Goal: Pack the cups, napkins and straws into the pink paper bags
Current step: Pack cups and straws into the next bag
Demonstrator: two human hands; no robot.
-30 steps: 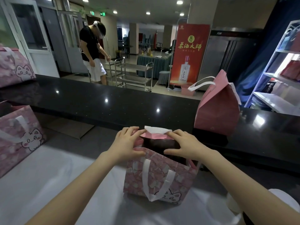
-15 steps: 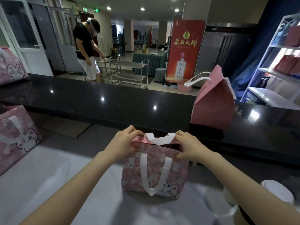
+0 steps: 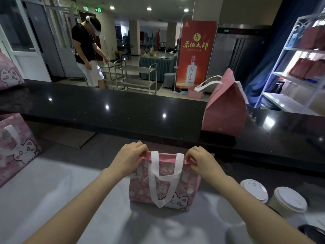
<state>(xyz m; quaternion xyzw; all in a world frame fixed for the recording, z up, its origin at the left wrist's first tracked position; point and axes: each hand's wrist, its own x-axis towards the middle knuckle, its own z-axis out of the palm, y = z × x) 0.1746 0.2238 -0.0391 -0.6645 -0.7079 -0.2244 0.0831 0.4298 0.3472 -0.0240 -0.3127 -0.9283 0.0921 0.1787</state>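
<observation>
A black counter (image 3: 123, 113), red banner (image 3: 197, 50) and steel trolley (image 3: 135, 78) stand under ceiling spotlights (image 3: 149, 8).

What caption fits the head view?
Left hand and right hand pinch the bag at its top; two cups stand nearby.

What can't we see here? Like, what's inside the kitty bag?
Head view only:
Inside the kitty bag: top folded closed, pinched by the left hand and right hand.
What the two cups hold: white lids cover them.
The left bag: cut off by the picture's left edge.

red banner (image 3: 196, 67): gold "茶酒大師" | green sign (image 3: 99, 10): too small to read
</observation>
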